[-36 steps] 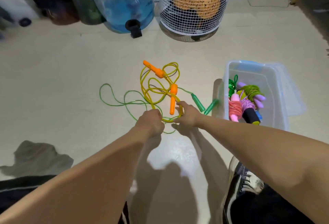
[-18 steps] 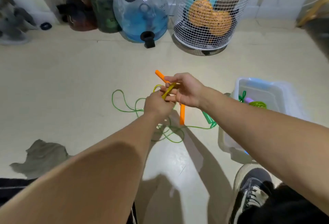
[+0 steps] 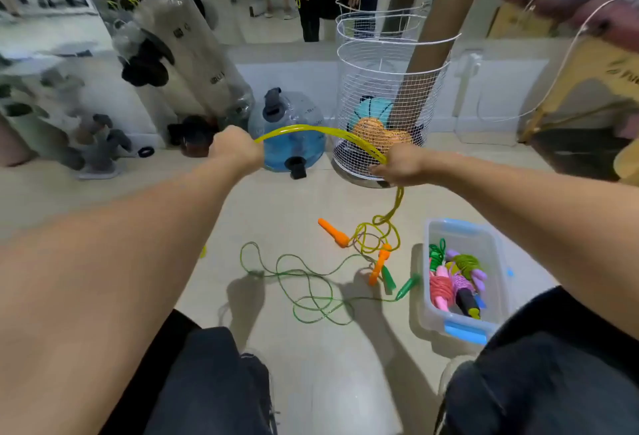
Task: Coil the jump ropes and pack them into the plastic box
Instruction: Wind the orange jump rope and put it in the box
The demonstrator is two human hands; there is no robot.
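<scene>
The ends of the glossy yellow rope (image 3: 321, 132) are hidden inside both fists: it is gripped by the left hand (image 3: 237, 149) and the right hand (image 3: 397, 165) and arched between them. Below the right hand its slack loops are piled by two orange handles (image 3: 333, 232). The translucent plastic box (image 3: 463, 325), below and right, holds coiled ropes, blurred together.

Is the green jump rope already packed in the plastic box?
No, the green jump rope lies loose on the floor beside the plastic box.
</scene>
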